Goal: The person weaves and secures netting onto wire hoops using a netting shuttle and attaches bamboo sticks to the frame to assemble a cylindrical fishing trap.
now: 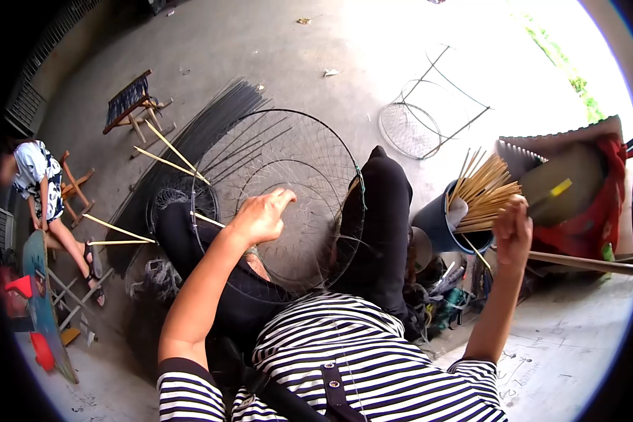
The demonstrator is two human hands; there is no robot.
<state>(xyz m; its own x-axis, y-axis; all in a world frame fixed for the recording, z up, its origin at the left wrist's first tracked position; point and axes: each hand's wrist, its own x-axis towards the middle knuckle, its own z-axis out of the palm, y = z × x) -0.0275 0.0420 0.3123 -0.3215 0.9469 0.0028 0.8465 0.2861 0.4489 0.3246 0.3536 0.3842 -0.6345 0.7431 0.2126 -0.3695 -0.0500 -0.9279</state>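
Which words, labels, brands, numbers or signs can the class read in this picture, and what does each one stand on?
No text can be read with certainty.
Handwritten marks on the pale surface at lower right: too blurred to read.
Small scribbles at the lower left edge: too small to read.
Yellow patch at right: no legible lettering.

Adds up to two near hands (260,216), one bucket (429,228) (holds too many sticks (485,191) to tally), one wire basket (299,163) over the knees (380,193), one net frame (409,130) on the floor (316,53), one skateboard (42,281), one other person (36,169).
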